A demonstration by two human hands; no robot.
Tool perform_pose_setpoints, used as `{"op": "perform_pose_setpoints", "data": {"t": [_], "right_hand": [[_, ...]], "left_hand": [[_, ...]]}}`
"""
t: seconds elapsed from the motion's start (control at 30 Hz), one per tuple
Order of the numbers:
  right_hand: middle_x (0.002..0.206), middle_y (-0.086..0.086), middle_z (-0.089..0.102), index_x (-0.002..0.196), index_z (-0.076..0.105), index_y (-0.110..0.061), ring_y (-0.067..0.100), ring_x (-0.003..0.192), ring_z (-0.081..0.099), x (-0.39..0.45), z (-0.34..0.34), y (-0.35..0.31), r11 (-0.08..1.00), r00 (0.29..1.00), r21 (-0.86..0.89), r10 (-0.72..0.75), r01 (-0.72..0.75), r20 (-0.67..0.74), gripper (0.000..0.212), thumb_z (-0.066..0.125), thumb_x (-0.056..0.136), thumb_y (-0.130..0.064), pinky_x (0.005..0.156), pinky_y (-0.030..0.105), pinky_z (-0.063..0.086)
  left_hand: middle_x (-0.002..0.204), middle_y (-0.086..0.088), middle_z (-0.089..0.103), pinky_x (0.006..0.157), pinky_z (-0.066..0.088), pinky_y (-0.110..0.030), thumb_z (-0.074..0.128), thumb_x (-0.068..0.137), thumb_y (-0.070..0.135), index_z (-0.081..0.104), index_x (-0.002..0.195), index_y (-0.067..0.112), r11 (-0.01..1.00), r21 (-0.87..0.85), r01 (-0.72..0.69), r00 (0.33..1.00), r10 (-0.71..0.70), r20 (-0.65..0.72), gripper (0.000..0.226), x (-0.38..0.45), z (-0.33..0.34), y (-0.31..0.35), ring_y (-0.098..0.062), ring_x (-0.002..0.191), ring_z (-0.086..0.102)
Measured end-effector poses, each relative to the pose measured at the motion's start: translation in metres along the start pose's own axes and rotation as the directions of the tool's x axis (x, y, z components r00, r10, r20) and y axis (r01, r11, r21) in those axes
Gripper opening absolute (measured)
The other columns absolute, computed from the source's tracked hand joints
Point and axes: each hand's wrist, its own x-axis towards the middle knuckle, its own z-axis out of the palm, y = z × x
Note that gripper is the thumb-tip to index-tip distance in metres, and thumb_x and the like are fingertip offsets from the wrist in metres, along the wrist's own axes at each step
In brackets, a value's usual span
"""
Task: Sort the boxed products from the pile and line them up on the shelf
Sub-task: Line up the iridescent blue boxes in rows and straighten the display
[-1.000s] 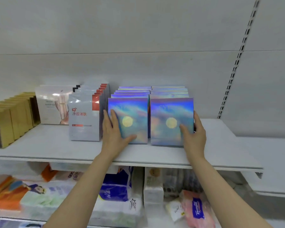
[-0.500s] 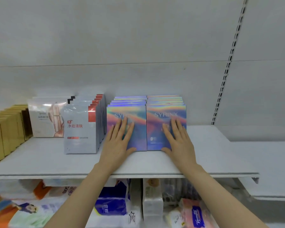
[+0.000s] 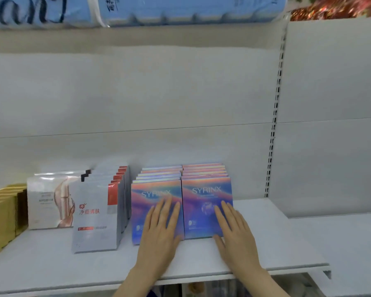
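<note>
Two rows of SYRINX boxes [image 3: 206, 209] stand lined up on the shelf [image 3: 276, 243]; I press my left hand [image 3: 159, 234] and right hand [image 3: 234, 234] flat, fingers straight, gripping nothing; no pile shows, so I judge it nearly done.

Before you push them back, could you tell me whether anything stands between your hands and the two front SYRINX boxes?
Nothing visible does: the left hand and right hand lie flat on the two front SYRINX boxes.

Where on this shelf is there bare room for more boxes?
Bare shelf runs right of the SYRINX boxes to the slotted upright, plus a front strip before the white packs. Leftward it is crowded to the gold boxes.
</note>
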Motion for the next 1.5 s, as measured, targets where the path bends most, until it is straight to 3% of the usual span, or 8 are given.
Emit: {"op": "perform_pose_setpoints", "data": {"t": [0.07,0.17,0.57,0.8,0.9,1.27,1.37,1.5], "right_hand": [[0.143,0.010,0.050,0.140,0.041,-0.011,0.023,0.131,0.039,-0.008,-0.011,0.013,1.000,0.999,-0.007,0.017,-0.018,-0.041,0.053,0.049,0.094,-0.035,0.114,0.029,0.016],[0.136,0.011,0.057,0.139,0.041,-0.010,0.022,0.128,0.041,-0.022,-0.031,0.042,0.998,0.997,-0.035,0.058,-0.060,-0.047,0.058,0.011,0.102,-0.045,0.113,0.029,0.017],[0.128,0.006,0.064,0.127,0.064,-0.009,0.022,0.114,0.063,-0.134,-0.161,0.231,0.911,0.951,-0.272,0.300,-0.310,-0.078,0.071,0.011,0.100,-0.046,0.107,0.033,0.030],[0.123,0.009,0.066,0.123,0.065,-0.006,0.025,0.108,0.066,-0.201,-0.243,0.357,0.814,0.895,-0.375,0.424,-0.443,-0.135,0.052,0.063,0.079,-0.034,0.095,0.042,0.051],[0.118,0.010,0.068,0.119,0.068,-0.004,0.026,0.104,0.068,-0.218,-0.267,0.403,0.768,0.873,-0.422,0.465,-0.481,-0.148,0.067,0.090,0.059,-0.027,0.092,0.043,0.052],[0.121,0.012,0.067,0.123,0.065,-0.001,0.028,0.108,0.066,-0.235,-0.283,0.535,0.689,0.828,-0.466,0.513,-0.555,-0.227,0.068,0.089,0.062,-0.020,0.092,0.043,0.052],[0.120,0.012,0.067,0.122,0.065,-0.001,0.028,0.107,0.066,-0.225,-0.284,0.574,0.680,0.827,-0.474,0.500,-0.559,-0.257,0.067,0.089,0.062,-0.019,0.093,0.043,0.052],[0.122,0.013,0.066,0.125,0.062,-0.001,0.030,0.109,0.065,-0.215,-0.280,0.625,0.665,0.817,-0.477,0.503,-0.575,-0.283,0.067,0.087,0.064,-0.015,0.094,0.044,0.052]], "left_hand": [[0.152,-0.013,0.040,0.111,0.023,-0.045,0.050,0.081,0.042,0.040,0.145,0.013,0.999,-0.044,-0.006,1.000,0.006,0.004,0.071,0.006,-0.002,0.019,-0.031,0.139,0.035],[0.151,-0.013,0.042,0.113,0.020,-0.043,0.045,0.080,0.040,0.037,0.145,0.013,0.996,-0.085,-0.040,0.998,0.044,0.047,0.071,0.018,0.000,0.054,-0.030,0.138,0.035],[0.140,-0.010,0.056,0.113,0.015,-0.038,0.041,0.083,0.044,0.045,0.139,0.012,0.910,-0.323,-0.261,0.957,0.287,0.037,0.064,0.085,0.015,0.315,-0.026,0.127,0.044],[0.130,-0.010,0.062,0.103,0.036,-0.043,0.070,0.073,0.040,0.060,0.131,0.010,0.868,-0.377,-0.323,0.928,0.368,0.052,0.066,0.118,0.039,0.477,-0.030,0.113,0.063],[0.128,-0.010,0.063,0.095,0.052,-0.046,0.083,0.066,0.039,0.064,0.128,0.010,0.839,-0.415,-0.353,0.900,0.425,0.095,0.072,0.135,0.047,0.532,-0.031,0.110,0.065],[0.119,-0.011,0.069,0.079,0.056,-0.037,0.086,0.064,0.036,0.068,0.121,0.009,0.818,-0.422,-0.392,0.881,0.465,0.084,0.066,0.223,0.112,0.652,-0.027,0.098,0.068],[0.118,-0.010,0.068,0.077,0.056,-0.037,0.083,0.071,0.036,0.065,0.124,0.009,0.822,-0.475,-0.314,0.895,0.423,0.141,0.063,0.258,0.138,0.679,-0.028,0.093,0.068],[0.143,-0.010,0.047,0.097,0.045,-0.040,0.049,0.099,0.037,0.040,0.143,0.009,0.792,-0.604,-0.088,0.891,0.334,0.308,0.053,0.303,0.168,0.718,-0.032,0.118,0.053]]}}
